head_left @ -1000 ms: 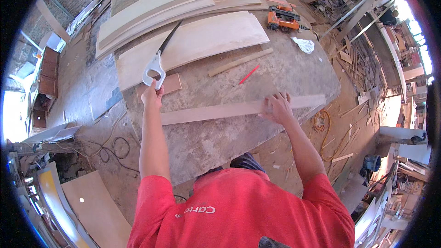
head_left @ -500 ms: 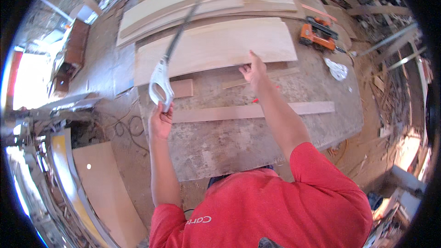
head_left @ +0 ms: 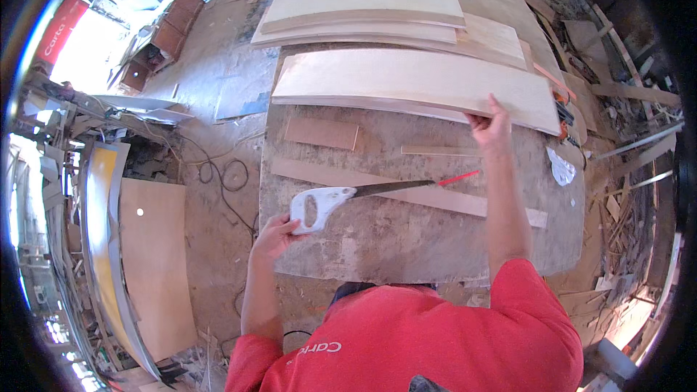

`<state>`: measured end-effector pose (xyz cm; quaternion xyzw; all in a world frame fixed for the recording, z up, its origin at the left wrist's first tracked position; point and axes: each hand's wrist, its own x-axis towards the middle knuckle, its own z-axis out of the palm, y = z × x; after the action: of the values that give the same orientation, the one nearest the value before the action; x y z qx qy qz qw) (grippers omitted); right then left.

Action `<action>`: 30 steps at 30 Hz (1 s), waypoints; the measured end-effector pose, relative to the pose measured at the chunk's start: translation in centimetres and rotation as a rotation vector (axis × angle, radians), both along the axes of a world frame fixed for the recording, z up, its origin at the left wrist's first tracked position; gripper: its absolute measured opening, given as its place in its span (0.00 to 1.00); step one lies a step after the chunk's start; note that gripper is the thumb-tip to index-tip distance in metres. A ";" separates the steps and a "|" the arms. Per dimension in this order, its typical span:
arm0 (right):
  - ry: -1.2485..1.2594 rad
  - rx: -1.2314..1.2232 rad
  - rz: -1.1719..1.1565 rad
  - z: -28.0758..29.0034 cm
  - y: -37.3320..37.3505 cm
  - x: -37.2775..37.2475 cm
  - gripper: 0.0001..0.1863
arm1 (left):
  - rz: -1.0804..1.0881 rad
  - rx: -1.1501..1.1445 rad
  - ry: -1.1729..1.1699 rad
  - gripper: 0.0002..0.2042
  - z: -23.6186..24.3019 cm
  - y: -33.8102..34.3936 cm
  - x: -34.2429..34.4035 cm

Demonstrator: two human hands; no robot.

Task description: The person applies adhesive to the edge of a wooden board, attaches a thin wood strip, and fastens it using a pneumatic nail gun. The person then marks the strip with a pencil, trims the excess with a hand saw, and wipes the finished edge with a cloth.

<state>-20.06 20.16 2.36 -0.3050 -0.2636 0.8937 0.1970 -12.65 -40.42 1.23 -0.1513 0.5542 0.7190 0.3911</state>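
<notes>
My left hand (head_left: 276, 237) is closed on the end of a handsaw's pale handle (head_left: 323, 203). The dark blade (head_left: 396, 187) points right, across a long narrow wooden strip (head_left: 457, 202), just above or on the table; I cannot tell which. A red pencil-like stick (head_left: 459, 177) lies near its tip. My right hand (head_left: 494, 127) pinches the near edge of a wide pale board (head_left: 406, 76) towards its right end, thumb on top and fingers underneath. A short wooden piece (head_left: 319, 133) and a thin strip (head_left: 435, 150) lie between that board and the saw.
More pale boards (head_left: 356, 7) are stacked at the far side of the worktable (head_left: 319, 254). An orange power tool (head_left: 565, 127) is mostly hidden behind the board's right end, near a crumpled white plastic bag (head_left: 560, 167). Cables (head_left: 231, 174) and a large panel (head_left: 156, 268) are on the left.
The saw has swung down from pointing away to pointing right, lower over the table. My right hand has closed on the board's edge. The whole view has shifted, moving the scene rightward.
</notes>
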 end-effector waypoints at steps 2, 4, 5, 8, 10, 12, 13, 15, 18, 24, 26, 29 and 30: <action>0.044 0.077 -0.001 3.6 -0.4 3.5 0.19 | -0.034 0.002 -0.015 0.18 -1.2 2.1 0.2; 0.060 0.146 -0.047 6.8 -1.2 8.0 0.20 | -0.056 0.006 0.006 0.19 -3.0 5.6 -0.4; 0.065 0.168 -0.083 8.1 -2.3 10.0 0.21 | -0.186 -0.093 0.046 0.19 -2.8 7.3 -1.2; 0.077 0.195 -0.176 9.7 -3.7 18.1 0.23 | -0.480 -0.244 0.163 0.21 0.4 10.4 -3.3; 0.045 0.160 -0.282 8.8 -5.1 25.0 0.23 | -0.563 -0.197 0.171 0.22 4.1 8.7 -4.3; 0.051 0.123 -0.381 7.8 -7.7 30.3 0.24 | -0.538 -0.273 0.117 0.22 4.3 2.5 -5.5; 0.078 0.113 -0.411 7.2 -9.6 32.8 0.24 | -0.432 -0.358 0.135 0.23 3.5 -2.0 -5.5; 0.139 0.080 -0.398 5.4 -12.8 34.7 0.24 | -0.150 -0.447 0.180 0.27 -0.1 -12.9 -8.4; 0.125 0.062 -0.319 2.0 -16.6 39.4 0.23 | 0.139 -0.343 0.242 0.41 -0.3 -15.4 -8.0; 0.013 0.040 -0.234 -3.9 -23.2 41.6 0.24 | 0.248 -0.162 0.063 0.42 3.3 -8.5 -3.9; 0.001 0.028 -0.188 -6.1 -22.9 41.4 0.23 | 0.441 -0.285 0.169 0.34 3.6 -7.5 -2.3; -0.209 -0.034 0.037 -5.7 -21.6 40.3 0.18 | 0.601 -0.278 0.318 0.20 2.6 -7.0 -1.0; -0.214 0.022 0.064 -5.4 -21.2 39.4 0.19 | 0.669 -0.262 0.363 0.16 1.3 -7.6 -1.0</action>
<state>19.32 -1.02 -3.02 -0.3878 -0.3027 0.8589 0.1422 -13.70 -48.05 2.56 -0.2426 0.6213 0.7451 0.0088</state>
